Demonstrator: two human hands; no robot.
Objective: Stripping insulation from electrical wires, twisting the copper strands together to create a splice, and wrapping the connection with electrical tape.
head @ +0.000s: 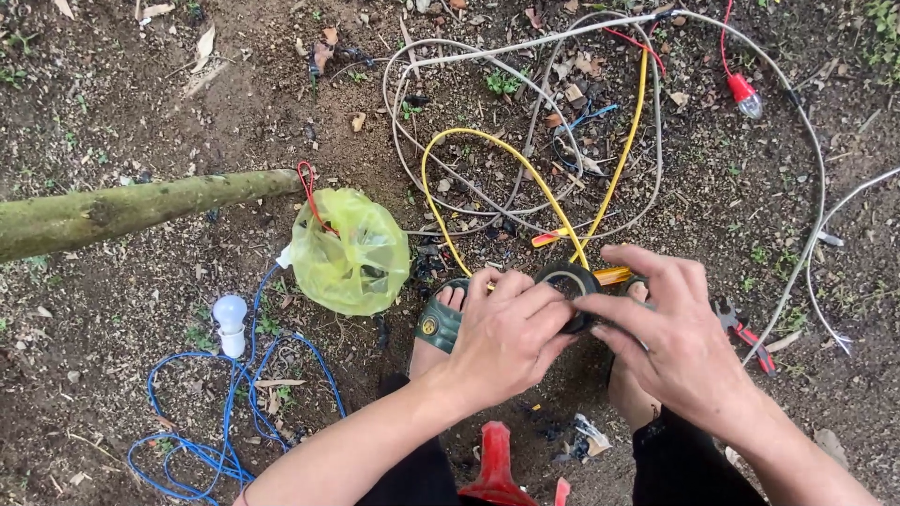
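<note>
My left hand (502, 342) and right hand (670, 337) pinch a black round roll of insulating tape (568, 284), fingers (539, 302) pressed on its rim, near a yellow insulated wire (487, 150).

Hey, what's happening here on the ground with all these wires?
A person crouches over bare soil, the left hand and right hand together gripping a black roll of tape beside a yellow wire. Grey cables, a blue wire with a white bulb and a yellow plastic bag lie around.
</note>
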